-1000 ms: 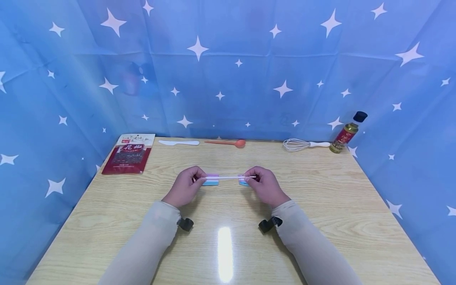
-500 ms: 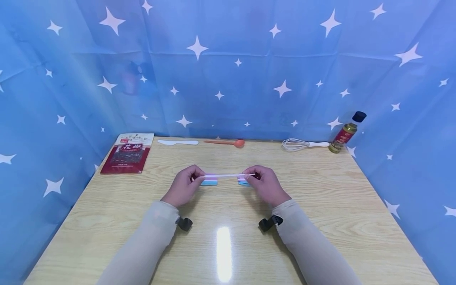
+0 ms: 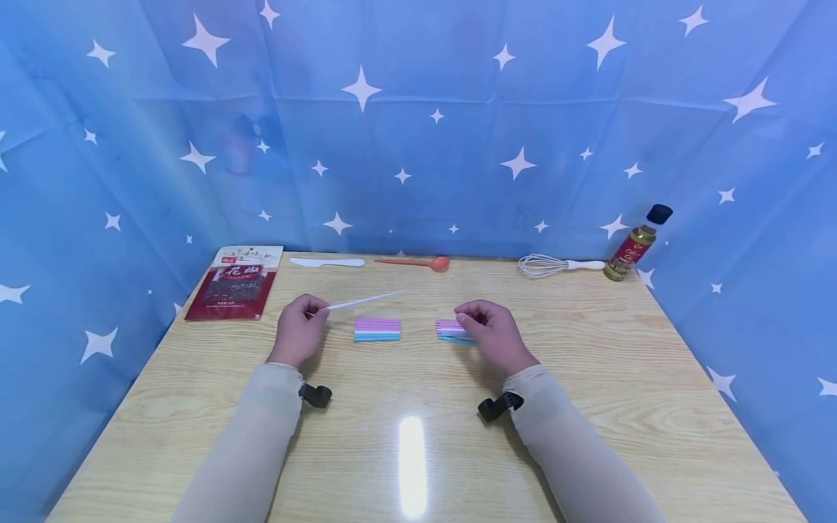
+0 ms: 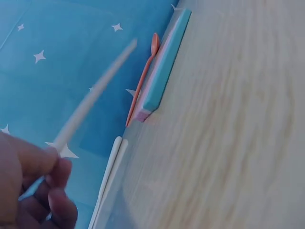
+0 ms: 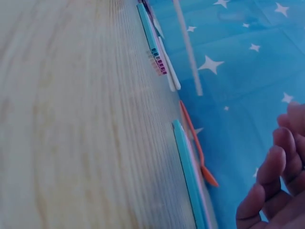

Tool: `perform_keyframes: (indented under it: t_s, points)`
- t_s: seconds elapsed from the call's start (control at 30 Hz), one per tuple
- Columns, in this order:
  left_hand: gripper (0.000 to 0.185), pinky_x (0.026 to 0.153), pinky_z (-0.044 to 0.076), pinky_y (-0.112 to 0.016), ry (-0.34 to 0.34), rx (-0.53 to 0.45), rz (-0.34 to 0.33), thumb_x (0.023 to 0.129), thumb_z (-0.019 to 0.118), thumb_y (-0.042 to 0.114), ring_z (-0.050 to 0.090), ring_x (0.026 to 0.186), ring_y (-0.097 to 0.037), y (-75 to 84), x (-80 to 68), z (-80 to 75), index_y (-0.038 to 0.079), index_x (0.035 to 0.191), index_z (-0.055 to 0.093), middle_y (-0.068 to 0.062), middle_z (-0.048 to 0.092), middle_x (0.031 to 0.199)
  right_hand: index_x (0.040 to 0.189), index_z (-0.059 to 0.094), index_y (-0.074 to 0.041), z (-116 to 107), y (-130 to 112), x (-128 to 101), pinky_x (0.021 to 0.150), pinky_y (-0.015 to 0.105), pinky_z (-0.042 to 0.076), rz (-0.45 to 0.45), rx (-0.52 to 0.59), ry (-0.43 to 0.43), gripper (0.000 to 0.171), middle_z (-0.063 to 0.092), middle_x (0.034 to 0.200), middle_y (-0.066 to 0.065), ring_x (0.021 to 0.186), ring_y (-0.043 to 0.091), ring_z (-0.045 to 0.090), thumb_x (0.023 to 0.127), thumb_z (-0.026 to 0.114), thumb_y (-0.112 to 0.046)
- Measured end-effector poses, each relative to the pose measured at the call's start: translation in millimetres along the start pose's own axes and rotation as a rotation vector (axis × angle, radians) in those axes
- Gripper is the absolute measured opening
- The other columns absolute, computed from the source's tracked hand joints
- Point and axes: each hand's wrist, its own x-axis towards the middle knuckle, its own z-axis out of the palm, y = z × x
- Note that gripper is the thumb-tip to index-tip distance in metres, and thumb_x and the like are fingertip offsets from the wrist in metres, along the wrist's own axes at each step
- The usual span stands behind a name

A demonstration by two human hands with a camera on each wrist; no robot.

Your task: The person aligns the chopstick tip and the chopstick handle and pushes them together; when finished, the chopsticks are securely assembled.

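Left of the left sticky-note stack (image 3: 376, 329), my left hand (image 3: 298, 336) pinches a white strip (image 3: 362, 300), raised and angled away. Beyond that stack, my right hand (image 3: 492, 334) hovers loosely curled, holding nothing, over the right stack (image 3: 448, 330).

Two hands, left (image 3: 297, 330) and right (image 3: 492, 333). Two stacks of coloured strips (image 3: 376, 329) (image 3: 448, 330), one loose white strip (image 3: 361, 300), one red packet (image 3: 234, 282), one white spatula (image 3: 327, 261), one orange spoon (image 3: 418, 261), one whisk (image 3: 552, 265), one bottle (image 3: 637, 243).

The left hand (image 3: 298, 334) is carrying the white strip (image 3: 361, 300) off leftward alone, the right hand (image 3: 493, 334) having let go its grip.
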Motion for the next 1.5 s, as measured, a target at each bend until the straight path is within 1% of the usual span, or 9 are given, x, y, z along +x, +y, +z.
perform_keyframes:
  t_s: [0.17,0.4,0.57,0.77,1.0,1.13,1.27,1.37,1.5]
  points:
    - [0.018,0.077,0.044,-0.036,0.045,0.013,-0.072,0.107,0.057,0.010,0.054,0.085,-0.024,-2.9,-1.2,-0.7,-0.002,0.113,0.069,-0.014,0.061,0.099,0.120,0.073,0.001,1.4,1.7,-0.3,0.075,0.029,0.048,-0.016,0.000,-0.013,0.027,0.068,0.100,0.007,0.088,0.026,0.056,0.105,0.067,-0.021]
    - [0.019,0.081,0.042,-0.037,0.104,0.056,-0.167,0.106,0.056,0.013,0.054,0.091,-0.029,-2.8,-2.9,-0.1,0.000,0.114,0.068,-0.014,0.060,0.101,0.120,0.073,0.002,3.0,-0.1,-1.7,0.075,0.028,0.048,-0.010,0.005,-0.021,0.030,0.069,0.100,0.007,0.086,0.022,0.056,0.105,0.067,-0.023]
    - [0.022,0.082,0.042,-0.039,0.113,0.104,-0.217,0.106,0.055,0.015,0.056,0.095,-0.031,-0.3,-4.9,-1.9,0.002,0.117,0.068,-0.015,0.061,0.105,0.121,0.073,0.002,3.2,-0.6,-1.5,0.076,0.028,0.049,0.006,0.010,-0.026,0.032,0.069,0.102,0.009,0.087,0.020,0.057,0.105,0.067,-0.025]
    - [0.025,0.086,0.042,-0.044,0.094,0.137,-0.242,0.106,0.054,0.017,0.058,0.099,-0.032,3.8,-8.2,-3.4,0.003,0.122,0.067,-0.016,0.063,0.112,0.121,0.073,0.001,3.3,-2.1,-1.8,0.076,0.027,0.048,0.023,0.012,-0.031,0.029,0.069,0.101,0.008,0.086,0.019,0.056,0.106,0.067,-0.023]
    - [0.030,0.099,0.041,-0.053,0.084,0.145,-0.249,0.106,0.055,0.019,0.059,0.112,-0.036,4.3,-7.4,-3.3,0.003,0.130,0.064,-0.017,0.064,0.123,0.122,0.073,0.001,2.3,0.5,-0.6,0.078,0.029,0.048,0.032,0.008,-0.030,0.030,0.068,0.102,0.007,0.089,0.022,0.055,0.106,0.066,-0.024]
    - [0.033,0.098,0.042,-0.051,0.070,0.146,-0.232,0.106,0.056,0.021,0.058,0.110,-0.035,4.6,-5.9,-1.1,0.005,0.133,0.063,-0.016,0.062,0.124,0.121,0.072,0.002,1.0,1.1,-0.5,0.079,0.028,0.048,0.021,0.004,-0.029,0.033,0.069,0.102,0.008,0.089,0.022,0.056,0.106,0.067,-0.026]
    - [0.028,0.085,0.045,-0.042,0.001,0.133,-0.152,0.107,0.057,0.020,0.058,0.097,-0.030,8.8,-6.0,5.5,0.006,0.129,0.064,-0.014,0.062,0.114,0.119,0.074,0.001,-0.7,0.8,-0.3,0.078,0.031,0.048,0.012,-0.021,-0.043,0.032,0.068,0.099,0.009,0.089,0.024,0.056,0.105,0.067,-0.027]
    - [0.023,0.077,0.045,-0.038,-0.115,0.151,-0.076,0.107,0.058,0.021,0.056,0.088,-0.026,14.4,-8.4,12.1,0.008,0.124,0.067,-0.011,0.061,0.105,0.115,0.076,-0.003,-2.8,1.8,0.6,0.077,0.035,0.048,0.024,-0.091,-0.056,0.025,0.067,0.098,0.008,0.087,0.025,0.055,0.104,0.067,-0.025]
    - [0.019,0.073,0.044,-0.036,-0.250,0.228,0.001,0.107,0.061,0.022,0.053,0.081,-0.023,21.5,-13.3,19.5,0.012,0.120,0.071,-0.007,0.060,0.095,0.111,0.076,-0.011,-6.8,7.0,3.2,0.069,0.036,0.047,0.091,-0.241,-0.072,0.016,0.065,0.093,0.007,0.078,0.023,0.054,0.102,0.068,-0.022]
